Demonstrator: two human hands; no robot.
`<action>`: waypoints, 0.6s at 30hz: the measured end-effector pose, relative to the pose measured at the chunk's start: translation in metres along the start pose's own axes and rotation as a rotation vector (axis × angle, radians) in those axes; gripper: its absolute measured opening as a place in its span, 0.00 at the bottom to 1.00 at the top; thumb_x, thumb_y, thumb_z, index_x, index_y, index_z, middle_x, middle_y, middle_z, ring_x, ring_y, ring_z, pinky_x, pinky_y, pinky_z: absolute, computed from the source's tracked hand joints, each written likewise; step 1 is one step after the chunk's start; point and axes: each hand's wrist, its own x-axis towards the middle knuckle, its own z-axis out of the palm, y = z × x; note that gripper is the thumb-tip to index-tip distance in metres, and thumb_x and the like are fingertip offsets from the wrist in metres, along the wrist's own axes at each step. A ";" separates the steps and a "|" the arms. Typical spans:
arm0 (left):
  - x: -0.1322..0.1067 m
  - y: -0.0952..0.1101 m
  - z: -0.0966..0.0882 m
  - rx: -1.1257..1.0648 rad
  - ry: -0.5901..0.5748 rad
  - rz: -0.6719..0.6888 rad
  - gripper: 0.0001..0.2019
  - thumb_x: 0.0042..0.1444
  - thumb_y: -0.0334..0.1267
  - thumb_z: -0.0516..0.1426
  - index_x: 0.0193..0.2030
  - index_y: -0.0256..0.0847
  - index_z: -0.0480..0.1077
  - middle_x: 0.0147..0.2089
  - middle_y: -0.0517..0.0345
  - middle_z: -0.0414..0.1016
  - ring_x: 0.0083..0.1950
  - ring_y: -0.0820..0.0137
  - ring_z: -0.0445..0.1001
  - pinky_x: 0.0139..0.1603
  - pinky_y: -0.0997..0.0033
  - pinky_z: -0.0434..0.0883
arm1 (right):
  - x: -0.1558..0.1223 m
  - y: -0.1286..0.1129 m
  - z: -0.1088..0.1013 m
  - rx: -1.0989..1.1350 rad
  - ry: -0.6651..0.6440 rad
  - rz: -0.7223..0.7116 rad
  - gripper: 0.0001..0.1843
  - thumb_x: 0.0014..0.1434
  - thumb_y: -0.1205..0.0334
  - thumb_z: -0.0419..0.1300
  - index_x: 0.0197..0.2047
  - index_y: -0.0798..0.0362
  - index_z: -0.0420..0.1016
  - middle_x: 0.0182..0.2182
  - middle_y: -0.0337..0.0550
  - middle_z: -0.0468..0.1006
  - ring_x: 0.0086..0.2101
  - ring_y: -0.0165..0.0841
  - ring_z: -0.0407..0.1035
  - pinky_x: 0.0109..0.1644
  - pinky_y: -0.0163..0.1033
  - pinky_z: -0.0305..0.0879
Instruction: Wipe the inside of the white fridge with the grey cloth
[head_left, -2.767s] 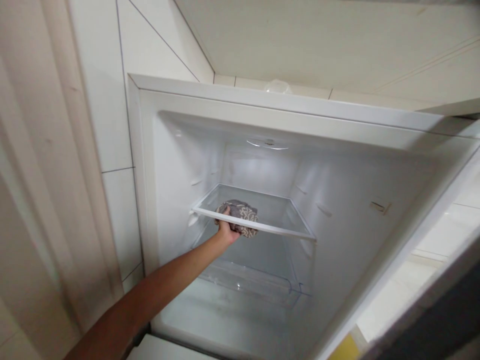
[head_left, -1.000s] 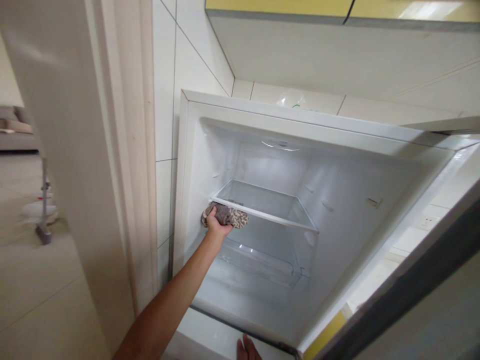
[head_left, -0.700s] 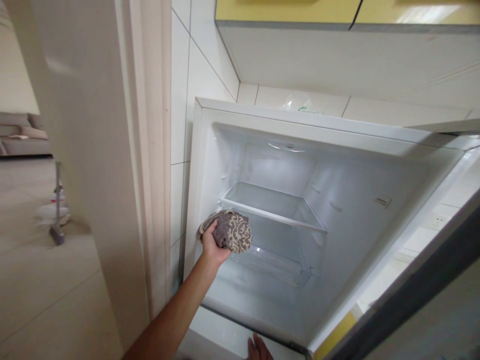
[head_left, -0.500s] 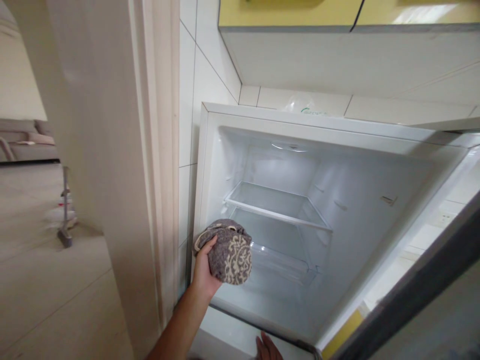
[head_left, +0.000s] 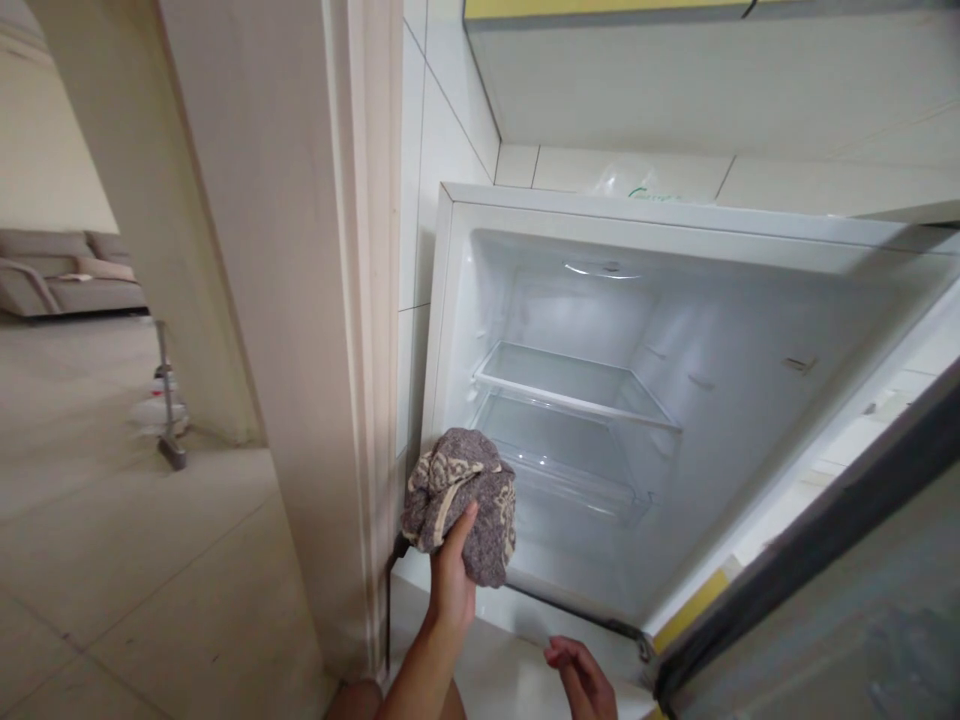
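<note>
A folded grey-brown cloth [head_left: 487, 540] with a cream scroll pattern is gripped in my left hand [head_left: 452, 588], thumb lying across its face. The cloth is in front of the left edge of an opened refrigerator compartment [head_left: 555, 310]. Low in the view, my right hand [head_left: 583, 682] hovers by the white lower front panel [head_left: 502, 650], fingers loosely bent and holding nothing that I can see. Inside the compartment are glass shelves [head_left: 570, 378], with no items visible on them.
The open refrigerator door [head_left: 840, 560] slants across the right side. A door frame [head_left: 367, 300] stands close on the left. Beyond it are a sofa [head_left: 67, 270] and a grey-handled floor tool [head_left: 169, 410]. A plastic bag [head_left: 630, 180] lies atop the refrigerator.
My left hand has turned the cloth and shifted it slightly right and down in view. My right hand has risen further into view, its fingers more bent. The view has swung a little left.
</note>
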 end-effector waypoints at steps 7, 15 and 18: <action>-0.028 0.004 -0.023 -0.037 -0.087 -0.057 0.24 0.52 0.32 0.63 0.58 0.45 0.75 0.51 0.52 0.85 0.65 0.54 0.75 0.69 0.51 0.70 | -0.008 -0.139 -0.015 0.066 -0.089 -0.221 0.16 0.64 0.47 0.64 0.42 0.49 0.85 0.34 0.47 0.84 0.38 0.39 0.81 0.44 0.40 0.80; -0.052 -0.005 -0.050 0.113 -0.332 0.038 0.29 0.39 0.47 0.74 0.49 0.42 0.80 0.55 0.49 0.83 0.68 0.46 0.71 0.73 0.46 0.64 | -0.008 -0.233 0.014 -0.002 -0.204 -0.475 0.29 0.63 0.54 0.66 0.67 0.44 0.71 0.64 0.50 0.73 0.61 0.42 0.70 0.66 0.54 0.68; -0.057 -0.006 -0.064 0.262 -0.523 0.067 0.31 0.40 0.52 0.74 0.52 0.43 0.81 0.61 0.48 0.80 0.71 0.45 0.67 0.77 0.46 0.56 | -0.003 -0.240 0.029 0.035 -0.293 -0.467 0.39 0.64 0.51 0.65 0.74 0.42 0.59 0.73 0.49 0.60 0.70 0.43 0.58 0.73 0.58 0.56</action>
